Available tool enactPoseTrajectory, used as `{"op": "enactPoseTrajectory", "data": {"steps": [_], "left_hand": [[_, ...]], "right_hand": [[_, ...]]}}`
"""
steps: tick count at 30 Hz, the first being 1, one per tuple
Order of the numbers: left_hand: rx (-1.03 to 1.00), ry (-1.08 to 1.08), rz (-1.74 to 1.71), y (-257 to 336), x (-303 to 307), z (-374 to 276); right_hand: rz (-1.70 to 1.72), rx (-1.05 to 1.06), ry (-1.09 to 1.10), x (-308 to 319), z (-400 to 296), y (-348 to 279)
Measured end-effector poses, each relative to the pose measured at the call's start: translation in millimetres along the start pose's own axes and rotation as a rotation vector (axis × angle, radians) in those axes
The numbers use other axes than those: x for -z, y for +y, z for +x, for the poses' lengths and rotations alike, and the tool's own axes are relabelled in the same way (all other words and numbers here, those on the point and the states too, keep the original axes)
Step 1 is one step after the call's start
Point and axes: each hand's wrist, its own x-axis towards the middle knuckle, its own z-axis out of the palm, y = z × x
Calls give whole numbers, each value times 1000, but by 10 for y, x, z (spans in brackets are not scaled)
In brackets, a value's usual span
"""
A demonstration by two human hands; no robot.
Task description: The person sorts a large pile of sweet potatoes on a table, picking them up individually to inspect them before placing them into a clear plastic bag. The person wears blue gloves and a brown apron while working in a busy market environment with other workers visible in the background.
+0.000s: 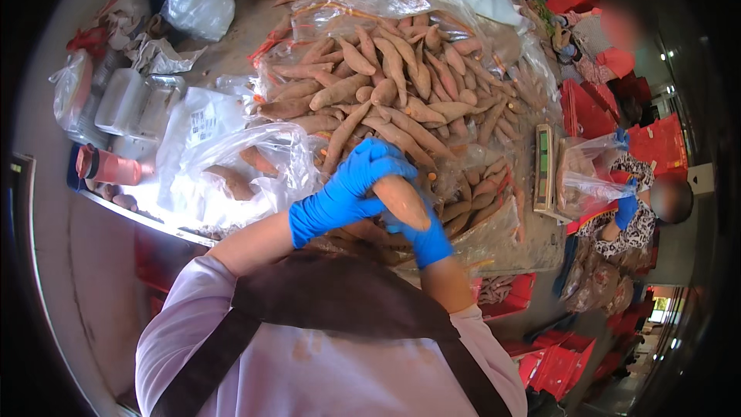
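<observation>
My left hand [362, 179], in a blue glove, is closed around the upper end of a sweet potato [403, 204] held over the near edge of the heap. Just right of it, my right hand [425, 237], gloved in blue too, lies behind and below the same sweet potato and is partly hidden by it; its fingers cannot be made out. Beyond both hands spreads a large heap of sweet potatoes [399, 78] on clear plastic. An opened clear plastic bag [289, 145] with sweet potatoes inside lies left of my left hand. More sweet potatoes [483, 191] lie in plastic to the right.
On the left stand a pink bottle [116, 165], clear plastic trays [121, 101] and a stuffed bag [200, 8]. A scale [543, 168] sits at the table's right side, where a co-worker [628, 208] handles a filled bag. Red crates [556, 362] stand on the floor at right.
</observation>
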Motion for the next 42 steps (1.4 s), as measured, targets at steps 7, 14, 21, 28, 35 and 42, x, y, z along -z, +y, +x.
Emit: {"op": "enactPoseTrajectory", "data": {"steps": [7,14,21,28,35,42], "left_hand": [[23,-164,-120,-63,-29,-130],[584,37,-665,-248,-200,-356],[761,69,-665,-285,-116,-515],[860,-18,-717,-147,-12,-410],[1006,38,-895,-187,28,-554],[732,35,-1175,39,229,-685]], "right_hand": [[1519,-409,337,-134,164,-234],[960,-280,587,-197,260,-138],[310,-22,568,330,174,40],[-171,-266,472,346,330,239],[-125,-343,256,179,611,538],[819,-458,346,216,550,844]]}}
